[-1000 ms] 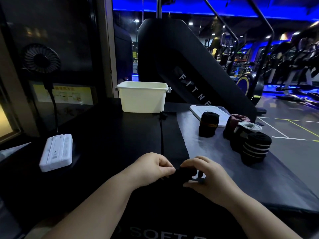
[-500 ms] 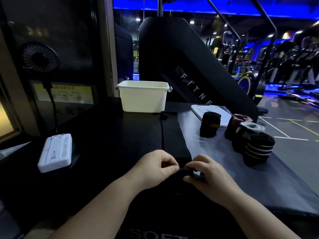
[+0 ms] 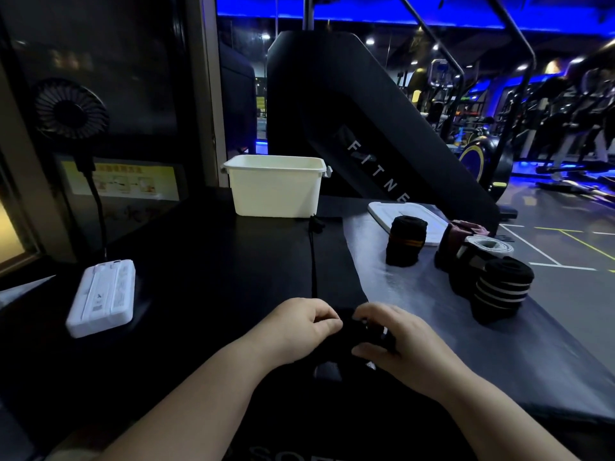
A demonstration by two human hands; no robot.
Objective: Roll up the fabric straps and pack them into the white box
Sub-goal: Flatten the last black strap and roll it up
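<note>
A long black fabric strap lies flat on the table, running from the white box toward me. Its near end is a small black roll between my hands. My left hand pinches the roll's left side, and my right hand curls round its right side. Further right stand rolled straps: a black one with an orange stripe, a black one with white stripes, and a white-topped one.
A white lid lies behind the rolled straps. A white power bank rests at the left beside a cabled fan. A black gym machine rises behind the table. The table's right edge drops to the floor.
The roll has grown slightly and shifted a little away from me as both hands turned it forward along the strap. The rolled straps and the box have not moved.
</note>
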